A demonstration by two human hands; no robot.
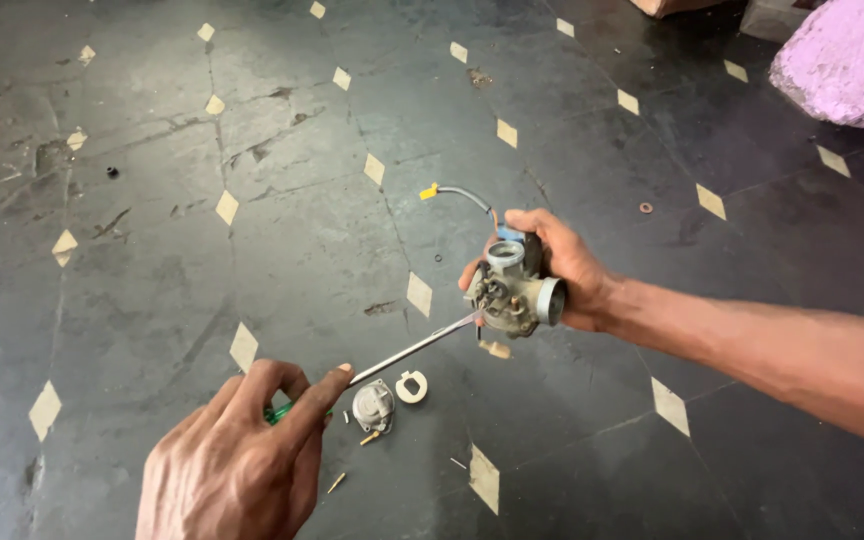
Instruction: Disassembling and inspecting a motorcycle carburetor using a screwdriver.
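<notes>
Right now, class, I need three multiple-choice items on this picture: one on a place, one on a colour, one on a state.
1. Where does the white ring-shaped part lie?
A. on the floor
B. in the right hand
C. on the pink block

2. What colour is the screwdriver handle?
A. red
B. green
C. yellow

3. How is the carburetor held?
A. resting on the floor
B. gripped in the right hand, off the floor
C. lying untouched

Answers: 1 A, it rests on the dark floor beside a small metal cover. 2 B, green shows inside the left hand. 3 B, fingers wrap it in the air.
</notes>
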